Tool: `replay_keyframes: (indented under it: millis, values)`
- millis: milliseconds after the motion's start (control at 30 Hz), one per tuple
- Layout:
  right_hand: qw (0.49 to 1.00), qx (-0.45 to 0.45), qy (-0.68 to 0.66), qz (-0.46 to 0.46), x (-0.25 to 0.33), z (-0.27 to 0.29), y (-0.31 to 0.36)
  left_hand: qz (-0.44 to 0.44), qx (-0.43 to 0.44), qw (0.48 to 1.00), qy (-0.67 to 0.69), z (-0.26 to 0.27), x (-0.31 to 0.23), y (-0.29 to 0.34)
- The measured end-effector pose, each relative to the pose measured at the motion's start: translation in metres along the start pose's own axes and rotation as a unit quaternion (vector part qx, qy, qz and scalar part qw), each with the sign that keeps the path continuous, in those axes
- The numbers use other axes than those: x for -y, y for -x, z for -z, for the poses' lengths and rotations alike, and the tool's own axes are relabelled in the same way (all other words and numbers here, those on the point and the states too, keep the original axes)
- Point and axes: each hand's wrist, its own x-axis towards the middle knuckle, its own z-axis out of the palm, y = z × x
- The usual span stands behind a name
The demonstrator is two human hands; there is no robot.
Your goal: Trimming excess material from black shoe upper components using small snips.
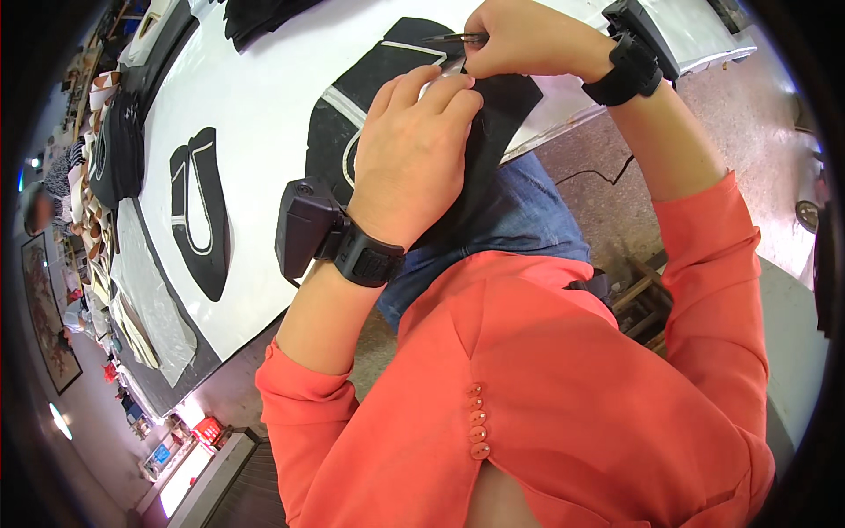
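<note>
A black shoe upper with pale strips along its edges lies at the table's near edge, partly hanging over my lap. My left hand is on top of it, fingers bent and close together, holding it down near the pale edge. Just beyond those fingertips, my right hand is closed around a thin, pointed metal tool. Two slim tips of the tool point left over the upper; its handle is hidden in the fist. Another black upper, with a pale-edged U-shaped opening, lies flat to the left.
The white table carries a dark pile of pieces at the far side. A stack of black pieces and a clear plastic sheet are along the left edge. A dark cable hangs at the right.
</note>
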Motion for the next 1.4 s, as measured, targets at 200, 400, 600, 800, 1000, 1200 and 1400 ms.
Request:
replay_keyframes:
  millis: [200,400,600,800,1000,1200,1400]
  values:
    - [0.989,-0.102,0.041,0.097,-0.018,-0.008,0.016,0.009,0.003,1.000,0.018,0.001,0.001,0.001]
    - [0.937,-0.241,0.151,0.202,-0.035,-0.021,0.059,0.014,0.023,0.996,0.079,0.003,0.010,-0.002]
    - [0.908,-0.221,0.297,0.197,-0.011,-0.049,0.086,0.009,0.029,0.997,0.071,0.001,0.011,-0.005]
    - [0.894,-0.231,0.276,0.268,-0.012,-0.037,0.090,-0.023,0.018,0.999,0.014,-0.004,0.004,-0.003]
    - [0.966,-0.241,0.094,0.026,-0.005,-0.037,0.118,-0.012,-0.001,1.000,-0.012,-0.004,-0.003,0.000]
    - [0.961,-0.244,0.128,-0.039,-0.007,-0.048,0.119,-0.007,0.009,1.000,-0.011,-0.006,-0.003,-0.002]
    - [0.959,-0.253,0.117,-0.045,-0.005,-0.054,0.113,-0.003,0.012,1.000,-0.009,-0.005,-0.003,-0.001]
